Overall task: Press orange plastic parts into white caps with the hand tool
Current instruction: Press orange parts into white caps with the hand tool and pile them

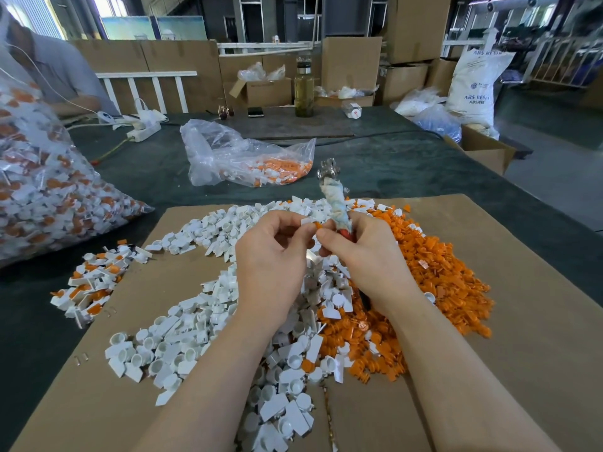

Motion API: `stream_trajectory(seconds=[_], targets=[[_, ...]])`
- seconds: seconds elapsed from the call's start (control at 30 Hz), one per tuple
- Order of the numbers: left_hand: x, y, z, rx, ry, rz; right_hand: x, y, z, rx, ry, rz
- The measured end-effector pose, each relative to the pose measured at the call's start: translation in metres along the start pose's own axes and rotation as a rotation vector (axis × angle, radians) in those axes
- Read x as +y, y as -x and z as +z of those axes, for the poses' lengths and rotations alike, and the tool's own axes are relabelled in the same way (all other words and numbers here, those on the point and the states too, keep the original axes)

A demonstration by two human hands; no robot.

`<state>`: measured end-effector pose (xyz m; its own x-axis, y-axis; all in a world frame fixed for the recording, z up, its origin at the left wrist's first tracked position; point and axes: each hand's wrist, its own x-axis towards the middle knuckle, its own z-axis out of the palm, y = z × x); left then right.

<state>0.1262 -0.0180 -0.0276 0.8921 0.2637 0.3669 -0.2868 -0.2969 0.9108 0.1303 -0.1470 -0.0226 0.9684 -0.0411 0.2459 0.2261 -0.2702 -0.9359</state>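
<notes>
My left hand [272, 256] pinches a white cap [308, 220] with an orange part [317, 226] at its edge, held above the piles. My right hand [362, 256] grips the hand tool [334, 197], whose cloth-wrapped handle and metal head point up and away from me; its thumb touches the orange part. A heap of loose white caps [195, 340] covers the cardboard sheet [538, 321] on the left and middle. A heap of orange parts [440, 269] lies to the right under my right wrist.
A small pile of assembled white-and-orange pieces [94, 282] sits at the cardboard's left edge. A big full bag [42, 190] stands far left, a half-empty clear bag [241, 158] behind the piles. Another person [55, 73] sits at back left. A bottle [304, 89] and boxes stand behind.
</notes>
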Motion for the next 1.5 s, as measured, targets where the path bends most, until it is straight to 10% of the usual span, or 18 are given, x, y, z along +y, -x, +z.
stream_trajectory(seconds=[0.63, 1.5], targets=[[0.004, -0.011, -0.011, 0.042, 0.575, -0.196, -0.003, 0.003, -0.018, -0.422, 0.126, 0.032], [-0.001, -0.018, -0.013, 0.071, 0.597, -0.241, -0.001, 0.004, -0.001, -0.388, 0.343, -0.082]])
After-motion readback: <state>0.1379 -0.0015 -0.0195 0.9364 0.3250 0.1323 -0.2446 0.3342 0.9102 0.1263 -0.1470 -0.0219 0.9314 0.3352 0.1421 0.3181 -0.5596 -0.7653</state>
